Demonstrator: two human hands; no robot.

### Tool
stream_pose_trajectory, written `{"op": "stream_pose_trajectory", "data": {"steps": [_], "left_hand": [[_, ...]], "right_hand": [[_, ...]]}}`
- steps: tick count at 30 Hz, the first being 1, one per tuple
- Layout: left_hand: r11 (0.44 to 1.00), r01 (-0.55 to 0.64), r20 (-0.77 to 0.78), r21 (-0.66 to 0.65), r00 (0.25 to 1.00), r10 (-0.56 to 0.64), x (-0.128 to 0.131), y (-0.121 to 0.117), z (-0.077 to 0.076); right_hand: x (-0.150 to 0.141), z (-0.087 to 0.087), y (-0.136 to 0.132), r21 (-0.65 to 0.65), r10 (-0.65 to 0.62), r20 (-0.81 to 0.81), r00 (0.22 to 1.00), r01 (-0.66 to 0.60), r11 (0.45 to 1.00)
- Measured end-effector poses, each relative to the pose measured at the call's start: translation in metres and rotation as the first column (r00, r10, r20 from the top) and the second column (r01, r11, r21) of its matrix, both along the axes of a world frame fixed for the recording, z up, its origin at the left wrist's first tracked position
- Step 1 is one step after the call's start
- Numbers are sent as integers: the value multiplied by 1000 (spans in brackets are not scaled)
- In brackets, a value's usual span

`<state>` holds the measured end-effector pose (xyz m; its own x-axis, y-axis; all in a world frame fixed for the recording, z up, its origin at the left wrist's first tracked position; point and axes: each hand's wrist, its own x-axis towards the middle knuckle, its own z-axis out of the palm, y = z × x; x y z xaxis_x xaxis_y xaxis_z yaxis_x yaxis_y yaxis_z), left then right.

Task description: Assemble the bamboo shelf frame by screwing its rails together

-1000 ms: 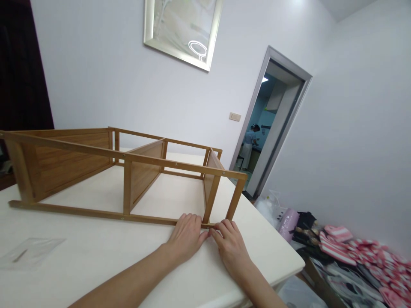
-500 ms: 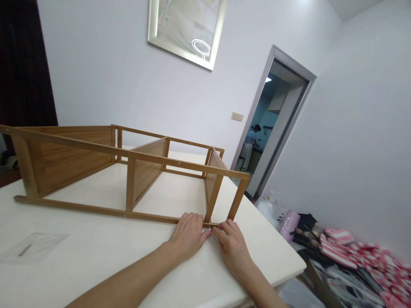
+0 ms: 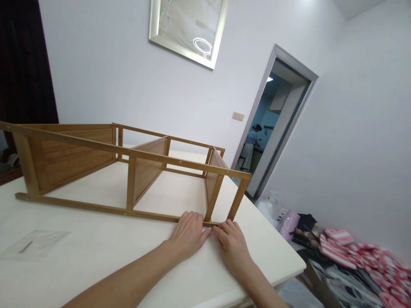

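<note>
A bamboo shelf frame [image 3: 128, 162] lies on its side on a white table [image 3: 96, 256]. My left hand [image 3: 188, 233] rests on the table against the frame's lower rail, fingers together and curled at the tips. My right hand [image 3: 231, 244] sits just right of it, thumb and forefinger pinched on a tiny metal piece [image 3: 209, 228] at the rail's joint with an upright. The two hands nearly touch there. What the piece is I cannot make out.
A clear plastic bag [image 3: 32, 244] with a small part lies at the table's left. The table edge runs close on the right. Bags and striped pink cloths [image 3: 346, 252] cover the floor. A person stands beyond the open doorway [image 3: 253, 141].
The view has shifted slightly; both hands stay at the same joint of the lower rail, with only small finger movements.
</note>
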<state>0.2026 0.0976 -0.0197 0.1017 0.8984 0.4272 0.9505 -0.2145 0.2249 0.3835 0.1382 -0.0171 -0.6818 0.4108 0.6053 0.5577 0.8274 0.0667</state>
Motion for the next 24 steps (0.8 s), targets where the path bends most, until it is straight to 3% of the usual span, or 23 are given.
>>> {"op": "stream_pose_trajectory", "data": {"steps": [10, 18, 24], "left_hand": [[1000, 9, -11, 8, 1000, -9, -1, 1, -1], [1000, 16, -9, 6, 1000, -16, -1, -1, -2], [1000, 17, -13, 14, 1000, -17, -2, 1, -1]], "right_hand": [[0, -1, -1, 64, 14, 20, 1000, -16, 998], [1, -2, -3, 10, -25, -110, 994, 26, 1000], [-1, 1, -7, 59, -48, -131, 990, 56, 997]]}}
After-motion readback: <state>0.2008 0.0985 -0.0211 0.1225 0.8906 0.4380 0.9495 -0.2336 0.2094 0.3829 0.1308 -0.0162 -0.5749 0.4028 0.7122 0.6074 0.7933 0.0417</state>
